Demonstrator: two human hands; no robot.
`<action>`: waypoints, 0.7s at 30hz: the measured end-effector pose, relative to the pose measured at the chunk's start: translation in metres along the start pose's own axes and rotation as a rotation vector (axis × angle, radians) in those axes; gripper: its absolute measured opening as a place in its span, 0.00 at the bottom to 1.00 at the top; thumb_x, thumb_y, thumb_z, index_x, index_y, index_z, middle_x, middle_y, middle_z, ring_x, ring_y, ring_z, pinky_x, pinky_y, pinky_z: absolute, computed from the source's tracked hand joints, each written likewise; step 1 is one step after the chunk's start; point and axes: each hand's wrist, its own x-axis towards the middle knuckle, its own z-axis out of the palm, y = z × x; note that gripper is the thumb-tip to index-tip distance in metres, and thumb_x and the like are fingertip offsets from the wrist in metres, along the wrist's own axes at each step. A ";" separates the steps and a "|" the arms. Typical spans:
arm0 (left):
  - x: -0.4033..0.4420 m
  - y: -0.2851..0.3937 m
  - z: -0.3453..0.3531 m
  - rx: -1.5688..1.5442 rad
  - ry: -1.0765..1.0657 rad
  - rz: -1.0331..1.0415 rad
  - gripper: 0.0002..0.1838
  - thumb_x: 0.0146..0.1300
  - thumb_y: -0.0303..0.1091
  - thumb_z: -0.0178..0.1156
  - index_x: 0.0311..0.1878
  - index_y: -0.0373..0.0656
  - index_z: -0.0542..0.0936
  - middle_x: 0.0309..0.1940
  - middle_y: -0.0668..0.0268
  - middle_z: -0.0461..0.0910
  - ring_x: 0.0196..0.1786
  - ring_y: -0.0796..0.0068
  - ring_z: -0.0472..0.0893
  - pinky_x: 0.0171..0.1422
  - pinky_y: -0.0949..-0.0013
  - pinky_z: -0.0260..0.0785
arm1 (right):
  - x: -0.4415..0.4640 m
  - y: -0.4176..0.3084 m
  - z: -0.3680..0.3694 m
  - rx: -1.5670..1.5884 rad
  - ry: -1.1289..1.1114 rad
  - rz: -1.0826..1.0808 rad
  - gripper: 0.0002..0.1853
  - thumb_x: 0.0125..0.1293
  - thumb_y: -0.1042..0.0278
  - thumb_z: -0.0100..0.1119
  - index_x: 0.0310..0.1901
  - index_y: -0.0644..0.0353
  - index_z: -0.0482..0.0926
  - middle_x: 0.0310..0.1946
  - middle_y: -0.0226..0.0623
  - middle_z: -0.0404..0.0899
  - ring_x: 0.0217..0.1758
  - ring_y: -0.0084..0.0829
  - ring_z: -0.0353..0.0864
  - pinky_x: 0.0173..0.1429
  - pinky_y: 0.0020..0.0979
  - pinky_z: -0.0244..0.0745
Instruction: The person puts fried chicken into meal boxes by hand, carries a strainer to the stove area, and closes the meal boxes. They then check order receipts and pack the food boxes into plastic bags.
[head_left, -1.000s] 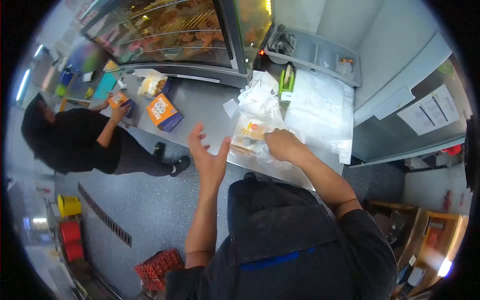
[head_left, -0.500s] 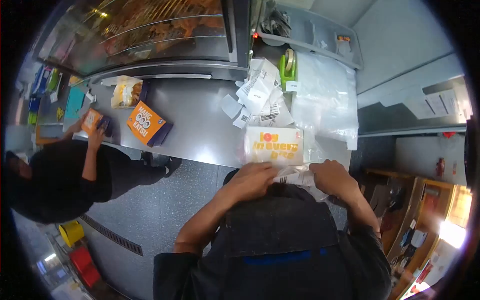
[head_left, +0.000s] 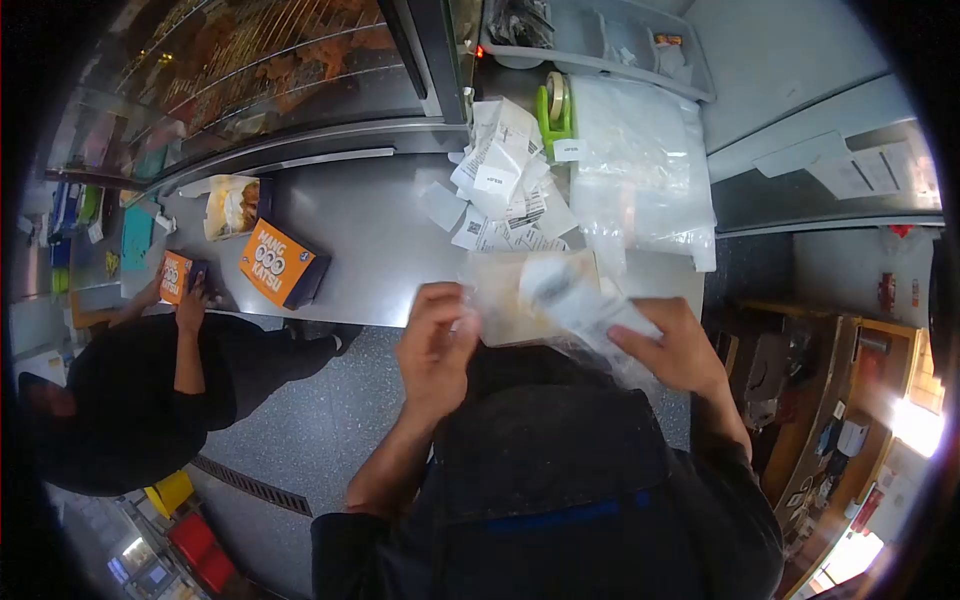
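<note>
A light box in a clear plastic bag lies at the front edge of the steel counter, close to my body. My right hand is closed on a white paper slip, which is blurred over the box. On the box's left side, my left hand pinches at the bag, its fingers curled together. Beyond the box lies a loose pile of printed receipts, with a green tape dispenser beside it.
Clear plastic bags are stacked at the right, below a grey divided tray. Further left stand an orange box and an open food box. A co-worker at the left holds another orange box.
The white slip, earlier low between my hands, is now raised over the box in my right hand. My left hand has moved left to the bag's side. The view has shifted slightly.
</note>
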 end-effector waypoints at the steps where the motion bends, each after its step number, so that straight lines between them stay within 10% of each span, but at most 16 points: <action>1: 0.001 -0.002 0.002 -0.075 0.206 0.009 0.04 0.66 0.22 0.59 0.43 0.35 0.77 0.43 0.63 0.75 0.46 0.74 0.75 0.52 0.72 0.68 | 0.003 -0.007 -0.001 0.279 0.069 0.034 0.13 0.66 0.64 0.61 0.47 0.64 0.80 0.37 0.46 0.83 0.43 0.31 0.82 0.49 0.37 0.75; 5: -0.001 0.010 0.003 -0.208 0.272 -0.119 0.05 0.70 0.24 0.55 0.46 0.35 0.75 0.44 0.63 0.76 0.41 0.77 0.77 0.43 0.74 0.72 | 0.050 0.024 0.040 1.015 0.059 -0.097 0.16 0.68 0.66 0.61 0.54 0.64 0.76 0.42 0.46 0.81 0.45 0.23 0.78 0.51 0.34 0.74; 11: -0.013 0.020 0.001 -0.303 0.273 -0.312 0.05 0.71 0.26 0.55 0.47 0.38 0.75 0.41 0.65 0.77 0.38 0.81 0.76 0.38 0.76 0.71 | 0.061 0.032 0.047 -0.165 -0.057 -0.295 0.20 0.63 0.74 0.55 0.58 0.61 0.75 0.43 0.54 0.82 0.48 0.45 0.83 0.54 0.40 0.76; 13: -0.018 0.014 0.005 -0.276 0.263 -0.351 0.05 0.70 0.25 0.55 0.47 0.37 0.75 0.42 0.63 0.77 0.37 0.81 0.77 0.38 0.77 0.71 | 0.047 0.016 0.038 -0.415 0.035 -0.030 0.20 0.61 0.72 0.53 0.56 0.59 0.76 0.41 0.54 0.82 0.47 0.53 0.81 0.52 0.47 0.75; 16: -0.017 0.008 0.019 -0.066 0.269 -0.143 0.05 0.70 0.25 0.55 0.47 0.37 0.75 0.42 0.62 0.77 0.41 0.78 0.77 0.43 0.75 0.71 | 0.036 -0.004 0.054 -0.520 0.041 0.022 0.17 0.58 0.73 0.52 0.50 0.58 0.79 0.36 0.50 0.83 0.41 0.51 0.82 0.47 0.47 0.76; 21: -0.007 -0.024 -0.007 0.114 0.228 0.227 0.13 0.64 0.28 0.59 0.50 0.38 0.72 0.41 0.57 0.77 0.45 0.66 0.78 0.51 0.63 0.76 | 0.068 -0.002 0.140 -0.071 -0.123 -0.574 0.07 0.55 0.70 0.56 0.32 0.65 0.78 0.32 0.53 0.80 0.36 0.51 0.81 0.42 0.48 0.75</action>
